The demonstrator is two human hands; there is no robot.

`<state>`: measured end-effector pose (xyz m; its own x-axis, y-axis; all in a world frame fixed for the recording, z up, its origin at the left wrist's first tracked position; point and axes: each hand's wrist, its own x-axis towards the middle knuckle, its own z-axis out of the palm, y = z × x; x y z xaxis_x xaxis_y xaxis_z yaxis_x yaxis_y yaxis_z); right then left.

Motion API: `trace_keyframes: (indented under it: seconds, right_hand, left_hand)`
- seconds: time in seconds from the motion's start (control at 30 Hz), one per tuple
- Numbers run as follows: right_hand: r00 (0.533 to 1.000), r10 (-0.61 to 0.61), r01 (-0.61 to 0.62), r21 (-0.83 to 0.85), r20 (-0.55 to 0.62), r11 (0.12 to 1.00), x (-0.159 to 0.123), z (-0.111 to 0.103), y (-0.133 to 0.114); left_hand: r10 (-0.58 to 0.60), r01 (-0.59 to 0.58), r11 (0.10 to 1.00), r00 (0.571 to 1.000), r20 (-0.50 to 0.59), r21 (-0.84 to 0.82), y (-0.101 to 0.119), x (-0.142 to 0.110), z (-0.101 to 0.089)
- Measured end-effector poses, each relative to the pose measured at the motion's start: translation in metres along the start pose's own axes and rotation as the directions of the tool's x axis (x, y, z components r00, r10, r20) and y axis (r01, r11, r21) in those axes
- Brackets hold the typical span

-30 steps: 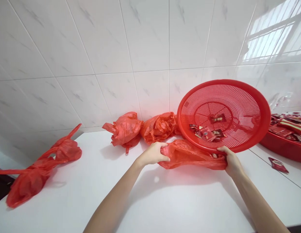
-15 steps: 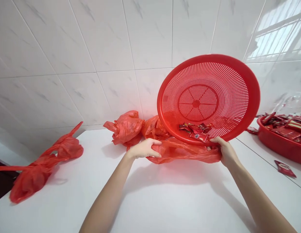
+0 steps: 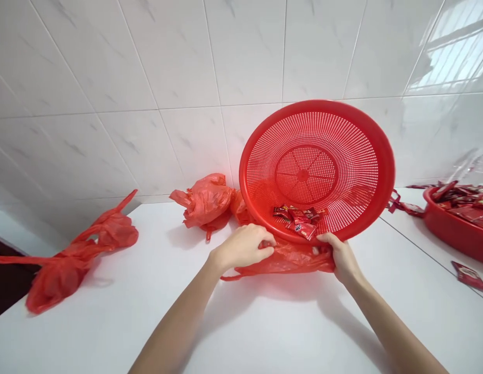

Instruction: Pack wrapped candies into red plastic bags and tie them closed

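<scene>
A red mesh plastic basket [image 3: 366,130] is tilted on its side, its open face toward me. Several small wrapped packets [image 3: 302,221] lie together at its lower rim. My right hand [image 3: 343,259] grips that rim, thumb inside, and also has the right end of a thin red plastic bag [image 3: 290,259] that hangs just under the basket. My left hand [image 3: 243,246] is curled at the lower left of the rim, fingers bent over the bag's left edge; its fingertips are partly hidden. A bag strap dangles below the left hand.
Two knotted red bags [image 3: 208,202] stand against the tiled wall, one mostly behind the basket. More tied red bags [image 3: 62,278] lie at the left edge of the white table [image 3: 265,337]. On the right are a red tub [image 3: 455,234] of packets and one loose packet [image 3: 470,276].
The basket has come lower and to the left, with my right hand on its rim. The packets slid along with it. My left hand moved right and its spread fingers curled in.
</scene>
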<state>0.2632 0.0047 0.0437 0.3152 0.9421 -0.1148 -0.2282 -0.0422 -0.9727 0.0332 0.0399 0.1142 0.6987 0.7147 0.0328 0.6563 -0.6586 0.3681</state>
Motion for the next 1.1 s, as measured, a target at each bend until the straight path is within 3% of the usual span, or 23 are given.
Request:
trace_keyframes:
  seconds: [0.1,0.23,0.3,0.37,0.43,0.5,0.6,0.67,0.83,0.97,1.1]
  right_hand:
    - [1.000,0.008,-0.008,-0.002,0.008,1.000,-0.001,0.000,-0.005]
    - [0.999,0.013,-0.014,0.022,0.043,1.000,-0.001,-0.002,-0.016]
    - [0.998,0.034,-0.036,0.039,0.044,0.999,-0.001,-0.005,-0.021]
    - [0.996,0.069,-0.072,0.047,0.058,0.996,0.001,-0.009,-0.024]
    - [0.989,0.109,-0.114,0.048,0.098,0.992,0.002,-0.014,-0.025]
    - [0.981,0.138,-0.147,0.059,0.139,0.987,0.003,-0.018,-0.026]
    - [0.978,0.133,-0.149,0.089,0.162,0.985,0.002,-0.021,-0.028]
    - [0.979,0.114,-0.132,0.094,0.172,0.987,0.000,-0.021,-0.028]
    - [0.973,0.079,-0.093,0.052,0.215,0.994,-0.002,-0.021,-0.024]
    - [0.979,0.007,-0.004,-0.015,0.205,1.000,0.000,-0.023,-0.017]
    - [0.982,-0.053,0.066,-0.067,0.181,0.996,0.000,-0.023,-0.008]
  left_hand:
    - [-0.013,0.010,1.000,0.986,0.164,0.019,-0.009,0.001,0.002]
    - [0.048,-0.038,0.995,0.992,0.114,-0.088,-0.007,0.001,0.002]
    - [0.105,-0.073,0.983,0.974,0.199,-0.166,-0.003,-0.001,0.002]
    - [0.111,-0.076,0.987,0.959,0.262,-0.141,0.000,-0.001,0.005]
    - [0.050,-0.046,0.999,0.980,0.195,-0.025,0.000,0.003,0.012]
    - [-0.060,0.058,0.997,0.997,0.044,0.044,-0.005,0.011,0.020]
    - [-0.213,0.217,0.976,0.961,-0.179,0.005,-0.013,0.024,0.031]
    - [-0.265,0.267,0.963,0.936,-0.232,-0.025,-0.016,0.029,0.035]
    - [-0.301,0.300,0.954,0.951,-0.076,-0.025,-0.020,0.026,0.029]
    - [-0.218,0.222,0.971,0.975,0.048,-0.088,-0.026,0.020,0.014]
    - [-0.151,0.163,0.969,0.985,0.080,-0.184,-0.035,0.019,0.001]
